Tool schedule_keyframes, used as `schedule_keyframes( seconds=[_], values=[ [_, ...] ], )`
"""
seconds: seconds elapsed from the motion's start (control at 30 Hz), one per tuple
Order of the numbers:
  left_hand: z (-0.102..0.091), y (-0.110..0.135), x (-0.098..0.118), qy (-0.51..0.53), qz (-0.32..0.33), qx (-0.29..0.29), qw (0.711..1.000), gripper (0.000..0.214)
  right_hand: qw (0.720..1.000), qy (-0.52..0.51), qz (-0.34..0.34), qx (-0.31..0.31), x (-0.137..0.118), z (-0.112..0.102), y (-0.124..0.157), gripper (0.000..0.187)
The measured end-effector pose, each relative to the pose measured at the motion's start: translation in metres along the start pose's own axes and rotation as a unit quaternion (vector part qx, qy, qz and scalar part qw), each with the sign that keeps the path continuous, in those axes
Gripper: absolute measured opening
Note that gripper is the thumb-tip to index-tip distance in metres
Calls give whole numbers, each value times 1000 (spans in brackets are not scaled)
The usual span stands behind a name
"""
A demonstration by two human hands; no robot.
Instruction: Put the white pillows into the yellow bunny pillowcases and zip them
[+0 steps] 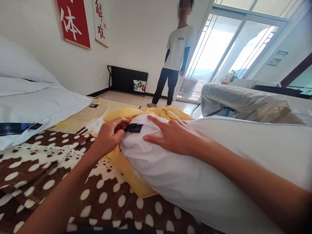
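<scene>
A long white pillow point(195, 175) lies across the bed in front of me, its far end partly inside a yellow pillowcase point(131, 113). My left hand point(109, 135) is closed on the pillow's corner, fingers pinched beside a small dark label point(133, 127). My right hand point(174, 135) rests flat on top of the pillow with its fingers stretched out toward the label. The yellow cloth bunches around and under the pillow's end.
A brown blanket with white spots point(48, 175) covers the bed. Two white pillows point(29, 107) are stacked at the left. Another person point(176, 55) stands on the floor by the glass doors. A covered sofa point(248, 102) sits to the right.
</scene>
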State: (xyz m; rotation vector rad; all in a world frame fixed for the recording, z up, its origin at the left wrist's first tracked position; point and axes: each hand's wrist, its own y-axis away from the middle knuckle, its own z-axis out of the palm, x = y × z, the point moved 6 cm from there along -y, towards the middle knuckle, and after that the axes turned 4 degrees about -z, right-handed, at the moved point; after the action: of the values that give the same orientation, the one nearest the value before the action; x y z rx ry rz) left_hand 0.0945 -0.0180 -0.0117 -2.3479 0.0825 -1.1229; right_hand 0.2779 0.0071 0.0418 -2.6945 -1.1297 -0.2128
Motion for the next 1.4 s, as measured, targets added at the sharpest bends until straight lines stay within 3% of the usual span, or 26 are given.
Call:
schedule_keyframes(
  seconds=[0.1, 0.17, 0.27, 0.33, 0.47, 0.6, 0.77, 0.93, 1.03, 1.17, 1.3, 1.4],
  values=[
    [-8, -2, 6, -88, 22, 81, 993, 31, 997, 12, -40, -63, -11, 8, -10, 79],
    [-7, -4, 14, -214, 55, 120, 968, 31, 994, 26, -59, -91, -17, 13, -15, 75],
    [11, -14, 20, -391, 90, 71, 913, 33, 989, 51, -79, -111, -21, 22, -18, 61],
    [20, -21, 17, -450, 81, 48, 888, 34, 987, 62, -95, -112, -23, 27, -17, 53],
    [21, -34, 10, -493, 50, 91, 864, 33, 986, 70, -123, -92, -27, 34, -16, 54],
    [22, -41, 15, -526, 100, 117, 837, 23, 988, 70, -127, -59, -27, 36, -16, 58],
    [32, -42, 51, -512, 216, 189, 809, 15, 991, 53, -116, -46, -24, 39, -23, 42],
    [61, -24, 93, -444, 347, 243, 790, 21, 993, 47, -106, -10, -12, 46, -32, 27],
    [72, -16, 92, -428, 355, 210, 804, 27, 997, 49, -54, 30, 13, 52, -37, 30],
    [70, -26, 58, -440, 217, 110, 865, 21, 997, 67, -12, 40, 41, 56, -31, 33],
    [64, -40, 34, -365, 93, 52, 925, 15, 981, 110, -76, 138, 32, 36, 0, 47],
    [62, -46, 38, -313, 68, 57, 946, 11, 974, 120, -138, 131, 19, 31, 21, 62]
  ],
)
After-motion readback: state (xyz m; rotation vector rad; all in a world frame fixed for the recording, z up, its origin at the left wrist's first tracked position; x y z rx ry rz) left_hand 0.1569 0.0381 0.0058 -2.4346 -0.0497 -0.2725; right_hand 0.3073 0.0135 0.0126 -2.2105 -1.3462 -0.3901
